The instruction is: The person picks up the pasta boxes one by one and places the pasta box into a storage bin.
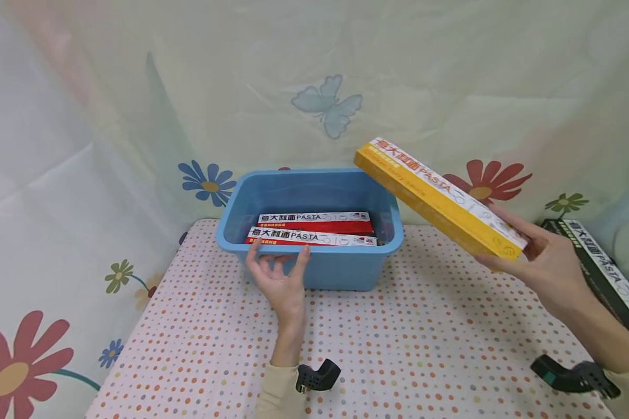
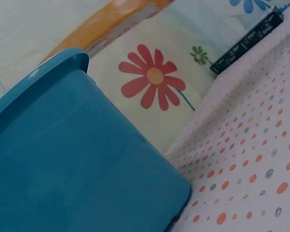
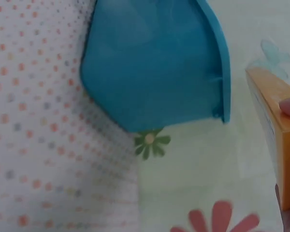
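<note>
A blue plastic bin (image 1: pixel 314 270) stands at the back of the table, with two red-and-white pasta boxes (image 1: pixel 314 237) lying in it. My left hand (image 1: pixel 280 285) is at the bin's front, fingertips and thumb at the rim. In the air right of the bin, my right hand (image 1: pixel 547 265) grips a yellow pasta box (image 1: pixel 440 198) by its near end. The box tilts, its far end higher and close to the bin's right rim. In the right wrist view, a thumb presses the side of the yellow box (image 3: pixel 275 101). The left wrist view shows the bin's wall (image 2: pixel 87 154), without the hand.
A black-and-white pasta box (image 1: pixel 603 262) lies at the table's right side, partly behind my right forearm. A dotted cloth (image 1: pixel 398 349) covers the table. Flowered curtain (image 1: pixel 215 87) hangs behind and to the left. Each wrist wears a black device (image 1: pixel 318 375).
</note>
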`<state>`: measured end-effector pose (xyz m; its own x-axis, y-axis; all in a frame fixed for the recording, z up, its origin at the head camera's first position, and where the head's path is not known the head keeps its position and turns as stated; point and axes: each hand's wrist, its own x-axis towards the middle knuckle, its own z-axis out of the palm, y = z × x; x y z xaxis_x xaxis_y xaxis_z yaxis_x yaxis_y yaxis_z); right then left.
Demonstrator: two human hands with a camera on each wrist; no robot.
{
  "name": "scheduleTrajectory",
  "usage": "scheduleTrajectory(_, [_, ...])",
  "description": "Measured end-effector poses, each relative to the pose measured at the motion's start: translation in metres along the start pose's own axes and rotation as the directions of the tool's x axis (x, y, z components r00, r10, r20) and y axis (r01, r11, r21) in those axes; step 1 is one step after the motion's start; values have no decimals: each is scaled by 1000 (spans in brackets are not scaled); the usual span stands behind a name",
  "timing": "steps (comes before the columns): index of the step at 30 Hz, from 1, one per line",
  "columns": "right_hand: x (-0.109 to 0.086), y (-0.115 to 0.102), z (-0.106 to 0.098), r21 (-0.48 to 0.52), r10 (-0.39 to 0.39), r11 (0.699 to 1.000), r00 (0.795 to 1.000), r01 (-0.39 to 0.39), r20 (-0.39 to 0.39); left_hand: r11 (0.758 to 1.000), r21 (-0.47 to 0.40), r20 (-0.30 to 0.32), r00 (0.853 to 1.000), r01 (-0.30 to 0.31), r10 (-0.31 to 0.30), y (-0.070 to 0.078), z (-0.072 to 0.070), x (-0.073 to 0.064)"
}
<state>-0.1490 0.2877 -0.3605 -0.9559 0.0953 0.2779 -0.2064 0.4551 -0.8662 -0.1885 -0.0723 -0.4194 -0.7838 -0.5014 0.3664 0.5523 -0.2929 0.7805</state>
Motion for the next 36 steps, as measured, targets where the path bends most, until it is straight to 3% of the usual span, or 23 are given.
scheduleTrajectory(4, [41,-34,20,-70,-57,995,987,68,149,1000,-5,-10,1000,13,-13,-1,1,1])
scheduleTrajectory(7, [66,-60,40,-94,-72,990,962,100,264,1000,-5,-22,999,26,-27,-1,1,0])
scheduleTrajectory(15, [107,-102,82,-172,-29,978,892,119,450,999,-8,12,999,47,-47,-2,5,-4])
scheduleTrajectory(21, [129,-112,112,-228,-40,955,845,189,533,999,-5,7,999,51,-51,-4,3,-5])
scheduleTrajectory(24, [139,-112,126,-246,-36,948,833,204,551,999,6,11,999,48,-48,-4,1,-5])
scheduleTrajectory(29, [158,-110,141,-233,-3,956,803,177,596,999,1,14,999,39,-39,-4,0,-3])
scheduleTrajectory(36, [174,-106,146,-187,27,974,751,130,660,999,-20,8,999,32,-32,-1,0,-1])
